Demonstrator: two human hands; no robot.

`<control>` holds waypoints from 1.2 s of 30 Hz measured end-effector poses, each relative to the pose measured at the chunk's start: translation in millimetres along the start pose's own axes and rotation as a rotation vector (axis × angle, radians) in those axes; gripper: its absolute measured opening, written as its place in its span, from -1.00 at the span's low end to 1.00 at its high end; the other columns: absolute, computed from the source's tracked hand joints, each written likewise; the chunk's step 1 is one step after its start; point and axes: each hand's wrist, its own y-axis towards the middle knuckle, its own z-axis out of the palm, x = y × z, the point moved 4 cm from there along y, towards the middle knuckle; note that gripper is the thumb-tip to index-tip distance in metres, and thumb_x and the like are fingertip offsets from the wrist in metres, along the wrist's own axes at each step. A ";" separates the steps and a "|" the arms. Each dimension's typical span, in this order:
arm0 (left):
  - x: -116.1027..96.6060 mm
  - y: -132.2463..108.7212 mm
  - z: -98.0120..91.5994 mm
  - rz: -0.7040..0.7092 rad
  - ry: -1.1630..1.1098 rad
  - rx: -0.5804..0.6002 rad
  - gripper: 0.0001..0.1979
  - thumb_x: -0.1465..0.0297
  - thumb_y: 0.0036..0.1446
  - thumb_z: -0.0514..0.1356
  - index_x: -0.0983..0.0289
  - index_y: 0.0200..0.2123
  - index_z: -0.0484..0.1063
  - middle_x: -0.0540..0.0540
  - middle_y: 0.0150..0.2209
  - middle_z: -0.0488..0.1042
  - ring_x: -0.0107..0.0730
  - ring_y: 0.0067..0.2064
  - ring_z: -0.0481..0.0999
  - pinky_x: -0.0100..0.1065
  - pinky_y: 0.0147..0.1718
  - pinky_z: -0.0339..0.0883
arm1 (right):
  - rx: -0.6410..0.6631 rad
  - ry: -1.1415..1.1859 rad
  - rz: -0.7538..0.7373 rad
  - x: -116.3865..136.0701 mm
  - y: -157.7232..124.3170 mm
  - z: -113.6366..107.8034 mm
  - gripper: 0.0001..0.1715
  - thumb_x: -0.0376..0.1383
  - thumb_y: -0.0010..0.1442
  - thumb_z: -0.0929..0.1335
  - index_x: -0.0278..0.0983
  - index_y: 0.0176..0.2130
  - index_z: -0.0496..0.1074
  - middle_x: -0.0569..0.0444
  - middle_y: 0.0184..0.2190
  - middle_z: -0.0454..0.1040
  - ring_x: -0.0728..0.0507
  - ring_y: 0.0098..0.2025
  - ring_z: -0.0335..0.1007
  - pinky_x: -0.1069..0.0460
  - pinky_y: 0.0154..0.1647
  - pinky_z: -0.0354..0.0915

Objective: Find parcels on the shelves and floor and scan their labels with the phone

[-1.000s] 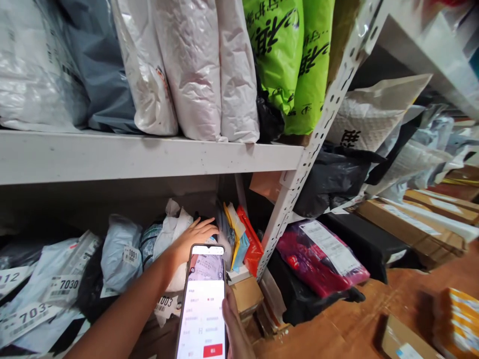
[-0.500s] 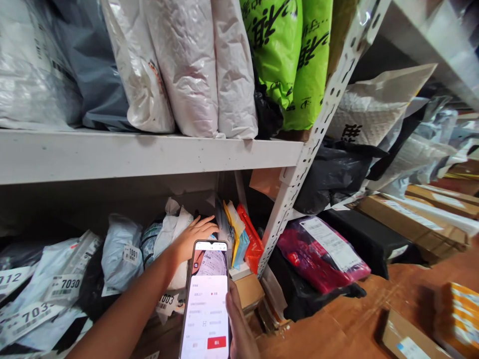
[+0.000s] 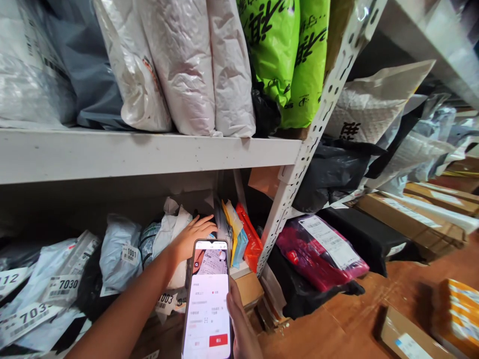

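I had the slim, dark-rimmed rectangular phone (image 3: 208, 309), smooth-faced and lit, at lower centre of my feed, clamped in the right hand (image 3: 244, 321). Beyond it lay the left hand (image 3: 191, 238), fingers outstretched and slightly apart, beside a crumpled white plastic bag (image 3: 168, 232). A flat, shiny red-orange packet (image 3: 250, 242) leaned to the right. Overhead, a smooth white metal beam (image 3: 149, 155) fronted plump, wrinkled white plastic sacks (image 3: 183, 70) and glossy lime-green bags (image 3: 275, 60).
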 end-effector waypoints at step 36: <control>-1.4 2.0 -1.4 -0.014 0.095 0.068 -0.51 0.66 0.04 0.03 0.26 0.04 0.34 0.13 0.14 0.40 -0.18 0.34 0.07 0.06 0.30 -0.08 | 0.327 -0.159 0.084 32.1 -9.8 -0.4 0.07 -0.23 -0.20 0.57 -0.15 0.13 -0.03 -0.10 -0.04 0.52 -0.23 -0.05 0.49 -0.15 0.01 0.28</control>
